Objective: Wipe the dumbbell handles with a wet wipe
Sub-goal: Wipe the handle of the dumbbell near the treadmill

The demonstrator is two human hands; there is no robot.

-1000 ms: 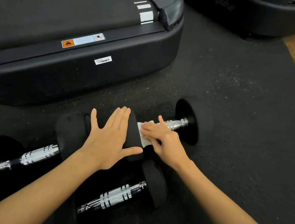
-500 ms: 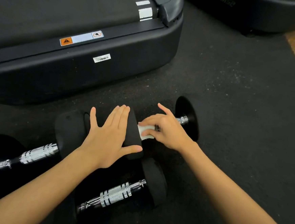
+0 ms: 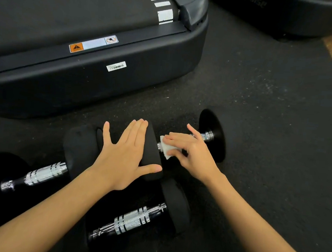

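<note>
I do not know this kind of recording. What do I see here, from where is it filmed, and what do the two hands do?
A camera on a person's head looks down at their own hands. On the black floor mat lie three dumbbells, in front of a treadmill. The left hand lies flat, fingers straight, on a black weight of one dumbbell. The right hand pinches a white wipe against that dumbbell's metal handle. The other two handles lie untouched.

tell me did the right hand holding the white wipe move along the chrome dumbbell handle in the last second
Yes. The right hand with the white wet wipe slid along the handle from the outer black weight plate back toward the inner plate.
</note>
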